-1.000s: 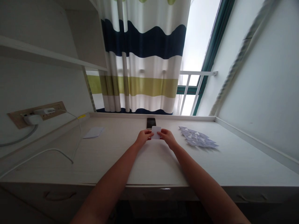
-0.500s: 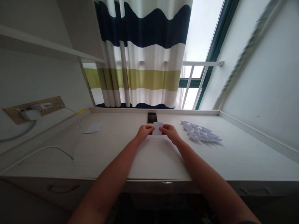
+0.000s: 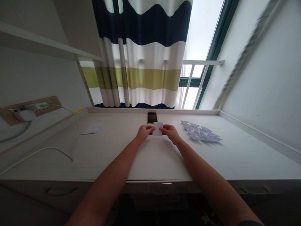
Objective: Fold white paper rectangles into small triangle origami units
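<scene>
White paper square (image 3: 157, 128) is gripped at opposite edges between the left hand (image 3: 144, 132) and right hand (image 3: 170, 132), just in front of a smartphone (image 3: 152, 118) on the bench (image 3: 152, 163). Folded paper pieces (image 3: 201, 133) lie to the right, white sheets (image 3: 92, 128) to the left.

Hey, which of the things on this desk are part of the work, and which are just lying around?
Part of the work: left hand, right hand, white paper held between them; probably folded paper pieces, paper stack.

Lying around: phone, charger, cable.

Two hands (image 3: 144, 133) (image 3: 171, 133), one phone (image 3: 152, 118), one card (image 3: 157, 128)
</scene>
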`<action>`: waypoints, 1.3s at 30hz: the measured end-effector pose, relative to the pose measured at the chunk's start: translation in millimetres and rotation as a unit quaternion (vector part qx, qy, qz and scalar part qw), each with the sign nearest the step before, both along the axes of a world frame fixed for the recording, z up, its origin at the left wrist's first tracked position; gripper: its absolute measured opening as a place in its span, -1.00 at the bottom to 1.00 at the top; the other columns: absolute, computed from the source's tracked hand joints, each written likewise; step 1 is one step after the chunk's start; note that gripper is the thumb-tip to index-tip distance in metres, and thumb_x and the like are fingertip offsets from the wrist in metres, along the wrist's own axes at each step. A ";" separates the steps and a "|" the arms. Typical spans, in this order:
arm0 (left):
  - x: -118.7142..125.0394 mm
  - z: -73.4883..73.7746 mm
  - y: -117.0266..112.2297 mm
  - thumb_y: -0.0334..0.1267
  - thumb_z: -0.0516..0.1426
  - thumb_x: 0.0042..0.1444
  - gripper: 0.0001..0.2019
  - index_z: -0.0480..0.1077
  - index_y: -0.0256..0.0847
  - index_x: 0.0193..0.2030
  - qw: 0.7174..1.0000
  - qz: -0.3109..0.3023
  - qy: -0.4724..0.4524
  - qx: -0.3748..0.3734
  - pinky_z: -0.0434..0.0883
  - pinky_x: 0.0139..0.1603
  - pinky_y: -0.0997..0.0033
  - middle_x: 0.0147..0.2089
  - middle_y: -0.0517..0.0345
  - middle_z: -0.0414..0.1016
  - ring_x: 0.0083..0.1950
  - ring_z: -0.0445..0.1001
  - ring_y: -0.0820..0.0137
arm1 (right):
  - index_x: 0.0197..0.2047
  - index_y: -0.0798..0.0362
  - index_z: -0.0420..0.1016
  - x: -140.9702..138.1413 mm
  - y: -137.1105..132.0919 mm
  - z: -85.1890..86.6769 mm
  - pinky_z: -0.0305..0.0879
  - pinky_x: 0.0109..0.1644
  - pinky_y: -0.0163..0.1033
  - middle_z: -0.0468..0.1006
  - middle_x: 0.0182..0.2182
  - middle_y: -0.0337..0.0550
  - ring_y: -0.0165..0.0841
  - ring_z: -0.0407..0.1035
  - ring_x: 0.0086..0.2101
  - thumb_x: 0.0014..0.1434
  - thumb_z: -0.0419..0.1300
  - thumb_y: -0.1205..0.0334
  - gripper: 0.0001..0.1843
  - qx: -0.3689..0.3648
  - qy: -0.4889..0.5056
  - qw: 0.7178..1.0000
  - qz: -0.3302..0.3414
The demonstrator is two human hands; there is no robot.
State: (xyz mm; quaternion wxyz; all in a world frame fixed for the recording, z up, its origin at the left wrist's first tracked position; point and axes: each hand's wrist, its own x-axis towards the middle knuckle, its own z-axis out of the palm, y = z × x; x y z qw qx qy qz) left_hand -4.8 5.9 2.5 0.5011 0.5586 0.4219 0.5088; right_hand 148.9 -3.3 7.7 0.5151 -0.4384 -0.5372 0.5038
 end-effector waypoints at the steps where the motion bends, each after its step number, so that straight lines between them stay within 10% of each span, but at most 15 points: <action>1: -0.1 0.0 -0.1 -0.24 0.24 -0.28 -0.82 0.45 -0.31 -0.52 1.000 0.000 0.001 0.000 0.35 -0.25 0.30 -0.48 0.11 0.47 -0.40 0.40 0.39 | -0.46 0.15 0.46 0.0 0.3 -0.4 0.40 -0.38 -0.27 0.52 -0.53 -0.17 -0.41 0.40 -0.50 -0.15 0.28 0.33 -0.88 0.000 0.001 1.000 0.000; 39: -6.0 -0.5 5.4 -0.23 0.22 -0.28 -0.82 0.43 -0.32 -0.56 0.995 0.075 -0.030 0.060 0.36 -0.37 0.39 -0.56 0.18 0.42 -0.48 0.36 0.46 | -0.53 0.18 0.40 -0.4 -1.6 1.1 0.36 -0.43 -0.35 0.47 -0.64 -0.20 -0.46 0.39 -0.57 -0.17 0.30 0.34 -0.86 -0.031 0.004 0.999 0.019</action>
